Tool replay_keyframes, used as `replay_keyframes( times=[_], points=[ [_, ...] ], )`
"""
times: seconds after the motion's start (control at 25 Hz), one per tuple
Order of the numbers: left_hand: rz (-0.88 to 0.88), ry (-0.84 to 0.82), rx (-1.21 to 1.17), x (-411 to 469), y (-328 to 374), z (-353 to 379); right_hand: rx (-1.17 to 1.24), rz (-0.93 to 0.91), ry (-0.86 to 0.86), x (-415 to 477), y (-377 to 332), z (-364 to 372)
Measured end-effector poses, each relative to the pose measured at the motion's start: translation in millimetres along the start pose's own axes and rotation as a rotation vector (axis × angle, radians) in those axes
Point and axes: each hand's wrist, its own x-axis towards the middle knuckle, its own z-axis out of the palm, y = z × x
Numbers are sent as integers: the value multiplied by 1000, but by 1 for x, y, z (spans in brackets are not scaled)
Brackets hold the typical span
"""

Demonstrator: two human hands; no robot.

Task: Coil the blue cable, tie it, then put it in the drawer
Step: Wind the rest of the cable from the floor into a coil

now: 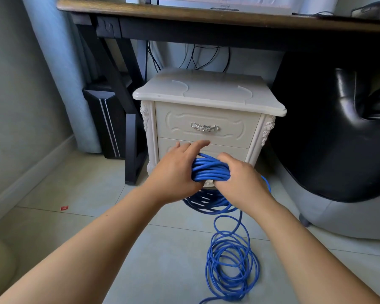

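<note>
Directly ahead: white nightstand (206, 93) (drawers (180, 126) closed); blue cable (230, 266) loops on floor (75, 227).

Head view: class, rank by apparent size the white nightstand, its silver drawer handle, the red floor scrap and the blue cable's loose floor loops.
1. white nightstand
2. blue cable, loose floor loops, though nearness to the camera enlarges them
3. silver drawer handle
4. red scrap
</note>
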Motion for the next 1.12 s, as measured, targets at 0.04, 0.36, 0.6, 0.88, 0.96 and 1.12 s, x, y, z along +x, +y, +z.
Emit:
replay_keyframes(
  times=[0.04, 0.36, 0.6, 0.88, 0.96, 1.12],
  points=[
    [-39, 36, -9, 1, 2, -1, -16, 0, 35, -1, -2, -1],
    [-418, 31, -580, 2, 7, -9, 565, 160, -178, 4, 15, -13],
    [-655, 243, -890, 6, 2, -11, 638, 258, -336, 3, 18, -17],
    [-831, 426, -1109, 5, 10, 0, 980, 379, -183, 5, 4, 10],
    [-846, 413, -1154, 3, 17, 9, 1146, 423, -92, 8, 3, 14],
    [-747, 218, -1164, 1, 21, 15, 1256, 472, 78, 12, 3, 15]
  ],
)
